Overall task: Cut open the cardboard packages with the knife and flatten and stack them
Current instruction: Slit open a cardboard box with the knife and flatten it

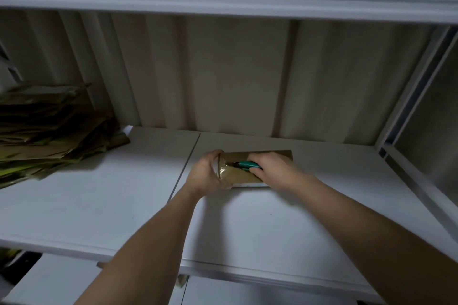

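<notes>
The package (247,171) is matt brown cardboard, its left end wrapped in glossy clear tape that catches the light. The knife (247,164) has a smooth teal plastic handle (blade metal, dull). The table (99,205) is smooth matt white. At nine o'clock, the stack (49,131) is rough brown cardboard.

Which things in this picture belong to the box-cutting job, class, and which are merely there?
Belong to the job:
- cardboard package, on the shelf
- knife, teal handle, blade at the taped end
- left hand, gripping the package's end
- right hand, holding the knife
- stack of flattened cardboard, at left

Merely there:
- white shelf
- corrugated back wall
</notes>
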